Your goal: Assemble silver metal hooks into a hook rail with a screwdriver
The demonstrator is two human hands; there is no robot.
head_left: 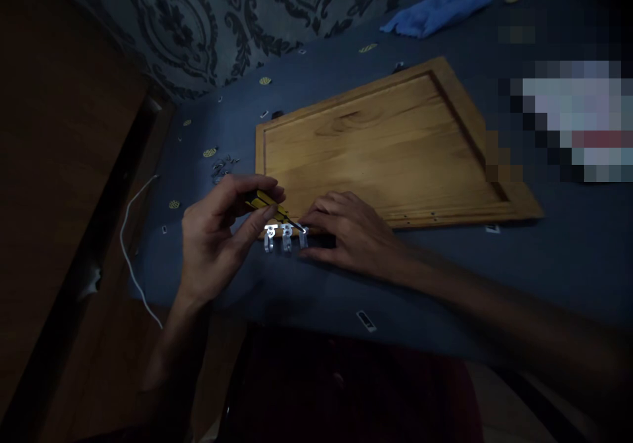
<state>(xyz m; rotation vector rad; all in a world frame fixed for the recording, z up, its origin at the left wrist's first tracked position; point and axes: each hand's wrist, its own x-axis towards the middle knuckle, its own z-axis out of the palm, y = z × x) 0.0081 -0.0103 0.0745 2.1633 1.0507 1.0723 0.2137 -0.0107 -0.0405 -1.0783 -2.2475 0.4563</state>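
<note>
In my left hand point(217, 232) is a yellow and black screwdriver point(270, 204), gripped with its shaft slanting down to the right. The tip meets the rightmost part of a shiny metal hook rack point(287, 235), which shows three hooks along the near edge of a framed wooden board point(366, 146). My right hand point(349, 232) is closed around the right end of this rack, fingers over the board's edge and thumb below. Its fingers partly cover the rack there. The board lies on a dark blue patterned cloth.
Loose screws point(223, 168) lie in a small heap left of the board. A blue rag point(440, 9) is crumpled at the back. A white cable point(127, 238) hangs at the left edge of the cloth point(316, 298). A pixelated patch hides something on the right.
</note>
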